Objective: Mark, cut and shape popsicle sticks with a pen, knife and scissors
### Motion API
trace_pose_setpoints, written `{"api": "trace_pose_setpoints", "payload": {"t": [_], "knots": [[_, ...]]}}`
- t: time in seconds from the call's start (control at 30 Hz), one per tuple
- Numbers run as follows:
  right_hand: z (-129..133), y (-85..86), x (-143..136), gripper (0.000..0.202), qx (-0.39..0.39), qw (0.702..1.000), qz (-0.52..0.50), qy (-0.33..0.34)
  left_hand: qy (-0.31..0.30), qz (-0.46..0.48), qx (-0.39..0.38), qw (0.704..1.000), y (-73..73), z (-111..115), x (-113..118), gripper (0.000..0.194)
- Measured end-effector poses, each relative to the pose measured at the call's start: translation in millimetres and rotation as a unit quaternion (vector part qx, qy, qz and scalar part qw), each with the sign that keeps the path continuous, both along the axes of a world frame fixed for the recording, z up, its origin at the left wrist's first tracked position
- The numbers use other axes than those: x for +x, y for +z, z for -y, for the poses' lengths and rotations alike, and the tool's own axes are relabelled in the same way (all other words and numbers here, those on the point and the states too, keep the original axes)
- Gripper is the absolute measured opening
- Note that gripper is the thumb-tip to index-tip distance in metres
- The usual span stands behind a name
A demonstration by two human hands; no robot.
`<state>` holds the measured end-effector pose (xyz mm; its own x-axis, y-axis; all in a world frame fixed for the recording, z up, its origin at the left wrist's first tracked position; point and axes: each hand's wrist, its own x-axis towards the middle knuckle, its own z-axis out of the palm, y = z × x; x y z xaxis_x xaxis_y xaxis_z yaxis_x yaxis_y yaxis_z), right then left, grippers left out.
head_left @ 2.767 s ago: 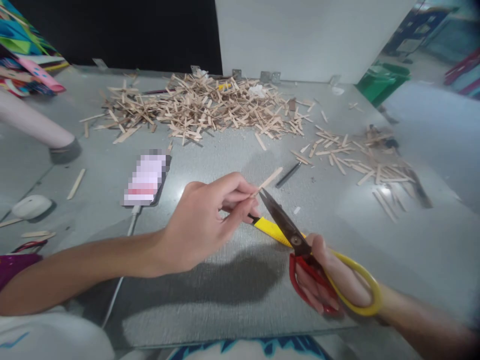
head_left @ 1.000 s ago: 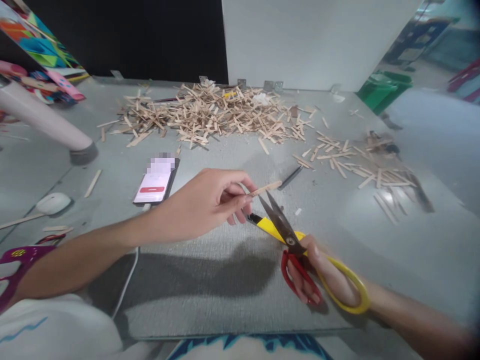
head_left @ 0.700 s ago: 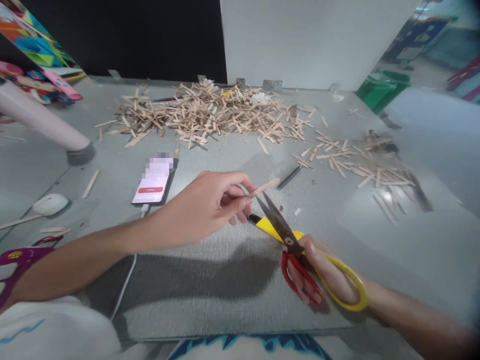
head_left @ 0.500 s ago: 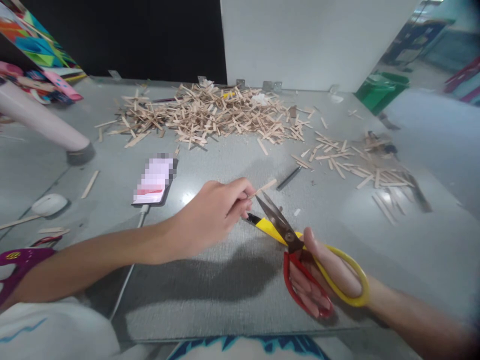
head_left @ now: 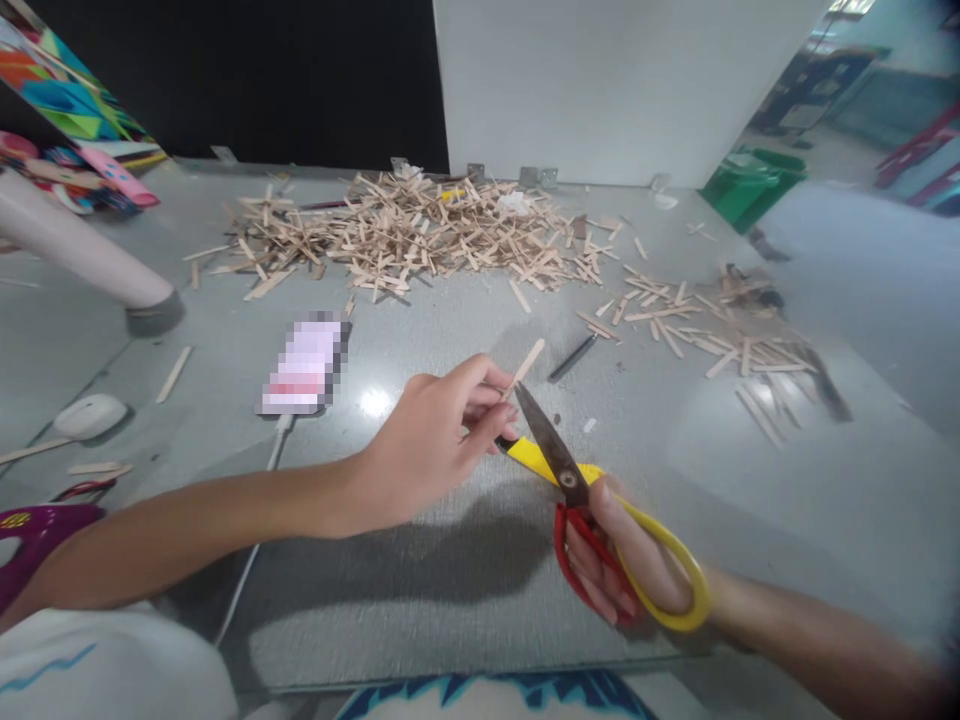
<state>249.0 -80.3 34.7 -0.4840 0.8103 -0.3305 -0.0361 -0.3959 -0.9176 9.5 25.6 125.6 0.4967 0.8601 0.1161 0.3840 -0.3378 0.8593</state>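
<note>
Near the middle of the table, my left hand [head_left: 442,430] pinches a thin wooden stick [head_left: 528,366] that points up and to the right. My right hand [head_left: 626,555] grips the scissors [head_left: 568,480], which have one red and one yellow handle loop. The scissor blades look closed, and their tips lie close to the stick and my left fingertips. Beside the blades is a black and yellow tool [head_left: 531,457], its dark end at my left fingers. How it is held is partly hidden.
A large pile of wooden pieces [head_left: 420,235] lies at the back, with more sticks [head_left: 750,352] at the right. A phone [head_left: 304,365] on a cable, a white mouse [head_left: 91,415], a dark pen-like tool [head_left: 574,358] and a pale tube [head_left: 90,240] surround the hands.
The stick has tilted more upright in my left hand. The scissor blades have come together, and my right hand has shifted slightly left.
</note>
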Motion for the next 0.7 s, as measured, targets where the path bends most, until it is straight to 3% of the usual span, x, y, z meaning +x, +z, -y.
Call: {"api": "trace_pose_setpoints", "payload": {"t": [0.2, 0.47, 0.7], "knots": [[-4.6, 13.4, -0.2, 0.090, 0.015, 1.000, -0.020, 0.004, -0.010, 0.009, -0.018, 1.000, 1.9, -2.6, -2.5, 0.013], [-6.4, 11.4, -2.9, 0.087, 0.019, 1.000, 0.012, -0.015, -0.024, 0.077, -0.088, 0.993, 1.4, -6.0, 0.2, 0.012], [-12.2, 19.8, -4.0, 0.081, 0.040, 0.998, 0.040, -0.022, -0.035, 0.032, -0.044, 0.998, 5.8, -8.5, -6.7, 0.010]]}}
